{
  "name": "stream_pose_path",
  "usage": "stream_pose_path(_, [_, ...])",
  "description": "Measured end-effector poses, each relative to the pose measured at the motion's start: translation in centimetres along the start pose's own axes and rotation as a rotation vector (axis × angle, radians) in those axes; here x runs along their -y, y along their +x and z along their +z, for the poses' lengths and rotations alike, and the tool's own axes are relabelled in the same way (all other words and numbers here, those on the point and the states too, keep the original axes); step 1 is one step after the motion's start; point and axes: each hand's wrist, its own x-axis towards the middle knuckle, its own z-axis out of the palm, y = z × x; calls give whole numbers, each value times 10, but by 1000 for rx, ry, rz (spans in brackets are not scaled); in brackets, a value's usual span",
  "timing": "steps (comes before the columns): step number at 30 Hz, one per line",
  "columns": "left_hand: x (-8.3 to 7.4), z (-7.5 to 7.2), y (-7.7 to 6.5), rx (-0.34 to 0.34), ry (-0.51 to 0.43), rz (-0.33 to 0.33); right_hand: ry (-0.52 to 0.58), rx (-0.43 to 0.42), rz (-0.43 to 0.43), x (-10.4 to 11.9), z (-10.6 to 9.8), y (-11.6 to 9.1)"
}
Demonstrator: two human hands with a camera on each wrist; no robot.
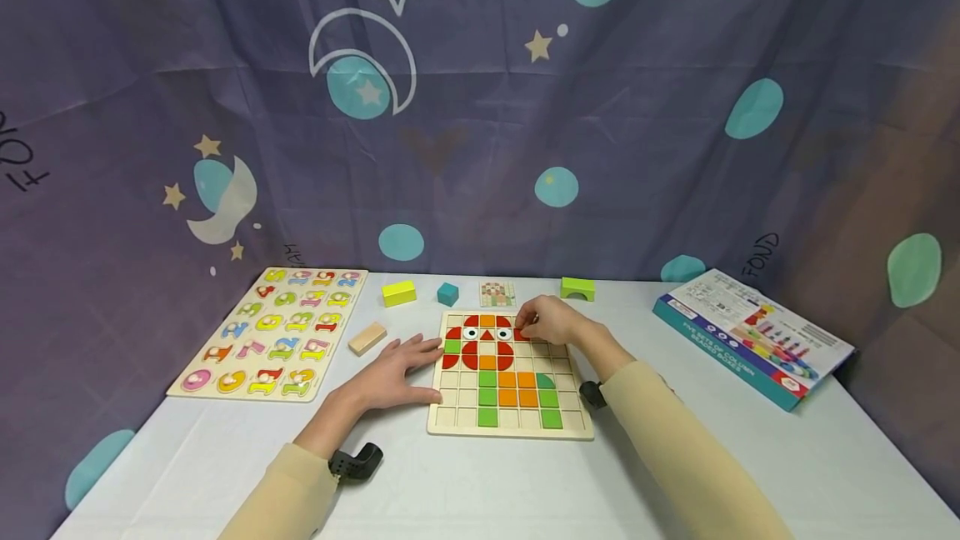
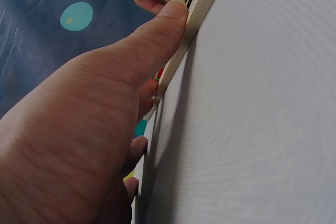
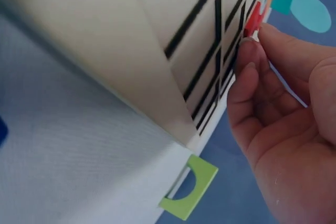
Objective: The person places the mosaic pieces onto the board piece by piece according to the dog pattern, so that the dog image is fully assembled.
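A wooden grid board (image 1: 467,398) lies on the table, with red, orange and green tiles forming an owl-like figure with two eyes. My left hand (image 1: 393,373) rests at its left edge, fingers extended. In the left wrist view the left thumb (image 2: 157,32) touches the board's side. Over the upper right part of the pattern my right hand (image 1: 553,322) pinches a red tile (image 3: 253,20) between thumb and fingers, at the board's surface. The fingertips partly cover that tile, so its full shape is hidden.
A number puzzle board (image 1: 255,332) lies at left. Behind the grid board are a yellow block (image 1: 399,293), a teal cube (image 1: 447,294), a small pattern card (image 1: 497,293) and a green arch block (image 1: 577,288). A plain wooden block (image 1: 367,338) sits left; a flat box (image 1: 753,336) lies right.
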Motion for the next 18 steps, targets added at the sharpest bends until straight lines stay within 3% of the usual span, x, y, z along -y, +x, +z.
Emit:
stream_pose_path(9, [1, 1, 1, -5, 3, 9, -7, 8, 32, -1, -8, -9])
stream_pose_path(18, [0, 0, 0, 4, 3, -5, 18, -19, 12, -10, -23, -39])
